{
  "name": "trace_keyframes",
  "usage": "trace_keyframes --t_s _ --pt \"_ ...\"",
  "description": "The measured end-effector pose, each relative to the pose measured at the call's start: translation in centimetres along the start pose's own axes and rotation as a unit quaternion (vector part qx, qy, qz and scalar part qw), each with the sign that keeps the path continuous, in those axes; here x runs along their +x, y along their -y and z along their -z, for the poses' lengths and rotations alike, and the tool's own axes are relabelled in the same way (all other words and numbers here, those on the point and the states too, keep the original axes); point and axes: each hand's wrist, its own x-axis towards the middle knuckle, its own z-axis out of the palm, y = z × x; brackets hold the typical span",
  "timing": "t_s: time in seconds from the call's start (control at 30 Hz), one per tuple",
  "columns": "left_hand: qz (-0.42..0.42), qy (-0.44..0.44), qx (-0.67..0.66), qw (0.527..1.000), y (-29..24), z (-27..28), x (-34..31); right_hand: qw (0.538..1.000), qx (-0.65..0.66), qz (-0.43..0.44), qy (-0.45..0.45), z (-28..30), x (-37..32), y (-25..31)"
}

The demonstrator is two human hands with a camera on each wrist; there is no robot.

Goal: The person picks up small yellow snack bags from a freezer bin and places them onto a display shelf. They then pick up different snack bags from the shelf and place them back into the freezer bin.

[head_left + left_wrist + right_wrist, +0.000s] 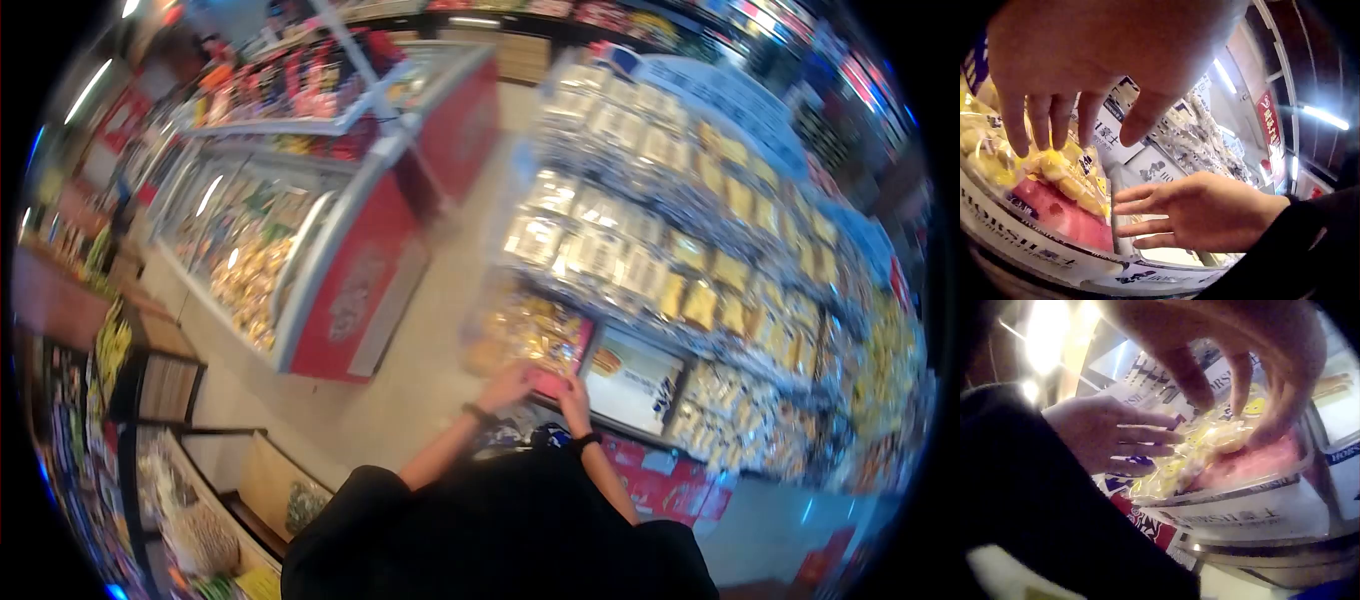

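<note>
Both hands are low over a display bin (1088,272) with a white printed front wall. My left hand (512,384) reaches down with fingers spread, its fingertips at yellow clear-wrapped snack packs (1075,181). Opposite it, my right hand (574,402) has extended fingers in the left wrist view. In the right wrist view its fingers bend down over the packs, fingertips right at the wrapping. Between the hands a pink-red surface (1060,215) shows inside the bin, beside the packs. Neither hand has its fingers closed round a pack.
Right of the hands is a white sign panel (630,385) with a food picture. Tiered shelves of wrapped packs (610,220) rise beyond it. A red-sided freezer (350,285) stands to the left across the aisle floor (420,350). Lower left are wooden bins (270,480).
</note>
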Motion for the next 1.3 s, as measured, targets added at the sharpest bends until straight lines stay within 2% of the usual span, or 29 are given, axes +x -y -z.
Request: trace_keyframes --t_s 0.03,0.07,0.1,0.13,0.2,0.23,0.3,0.37,0.4,0.43,0.53,0.57,0.67,0.77,0.87,1.0,1.03,1.13,1.17,1.23,1.27,1.3 --pt "0.001 0.015 -0.053 0.998 2.4 -0.3 -0.9 0.998 -0.043 0.007 -0.04 0.3 0.7 -3.2" --pt "-0.001 0.031 -0.108 0.994 5.0 -0.3 -1.7 0.988 -0.147 0.029 -0.038 0.1 1.4 -4.6" --pt "0.007 0.021 -0.023 1.0 1.2 3.0 -4.3 0.966 -0.249 0.052 -0.041 0.0 2.1 -6.1" --pt "-0.038 0.018 -0.132 0.99 5.1 2.2 -4.9 0.944 -0.325 0.048 0.003 0.0 2.9 -7.9" --pt "0.027 0.014 -0.072 0.997 6.2 4.8 -7.6 0.884 -0.435 0.04 0.166 -0.8 4.9 -12.2" --pt "0.04 0.001 -0.064 0.997 7.5 5.8 -8.8 0.864 -0.444 0.033 0.236 -1.8 5.8 -14.1" --pt "0.07 -0.024 -0.051 0.996 10.6 7.7 -11.6 0.877 -0.374 0.022 0.3 -5.6 6.0 -14.7" --pt "0.138 -0.079 -0.048 0.986 12.0 10.1 -14.6 0.891 -0.295 -0.145 0.313 -11.0 5.3 -12.8" --pt "0.174 -0.105 -0.048 0.978 12.6 11.3 -16.2 0.884 -0.295 -0.15 0.328 -13.3 5.4 -13.2" --pt "0.151 -0.155 -0.04 0.975 14.0 11.9 -17.6 0.878 -0.296 -0.155 0.344 -15.5 5.5 -13.7" --pt "0.2 -0.229 -0.122 0.945 15.1 14.9 -22.3 0.857 -0.29 -0.152 0.399 -21.1 6.3 -15.6" --pt "0.187 -0.266 -0.093 0.941 16.9 15.0 -23.7 0.848 -0.289 -0.158 0.416 -23.5 6.2 -15.0" --pt "0.231 -0.344 -0.184 0.891 17.5 16.5 -28.0 0.811 -0.315 -0.157 0.466 -29.5 6.3 -15.2" --pt "0.225 -0.434 -0.086 0.868 20.2 16.9 -31.4 0.78 -0.319 -0.186 0.505 -35.7 5.9 -13.7" --pt "0.245 -0.441 -0.2 0.84 21.3 18.2 -33.7 0.757 -0.34 -0.153 0.536 -40.5 7.1 -15.2" --pt "0.307 -0.444 -0.205 0.816 25.8 19.8 -34.9 0.773 -0.28 -0.192 0.536 -46.7 7.9 -14.8" --pt "0.289 -0.429 -0.207 0.831 28.0 20.2 -35.1 0.775 -0.273 -0.208 0.53 -48.1 8.3 -14.9" --pt "0.291 -0.446 -0.219 0.817 27.0 25.4 -35.4 0.764 -0.219 -0.245 0.556 -51.7 10.0 -15.2" --pt "0.312 -0.422 -0.186 0.831 27.3 27.3 -35.2 0.757 -0.277 -0.2 0.557 -53.5 10.5 -14.0" --pt "0.348 -0.375 -0.113 0.852 28.3 32.0 -34.7 0.757 -0.307 -0.183 0.547 -56.3 12.5 -14.6" --pt "0.325 -0.381 -0.093 0.861 29.3 34.0 -34.5 0.757 -0.321 -0.177 0.541 -57.8 13.5 -14.7" --pt "0.302 -0.385 -0.075 0.869 30.7 35.3 -34.3 0.772 -0.258 -0.17 0.556 -59.0 14.4 -15.0"
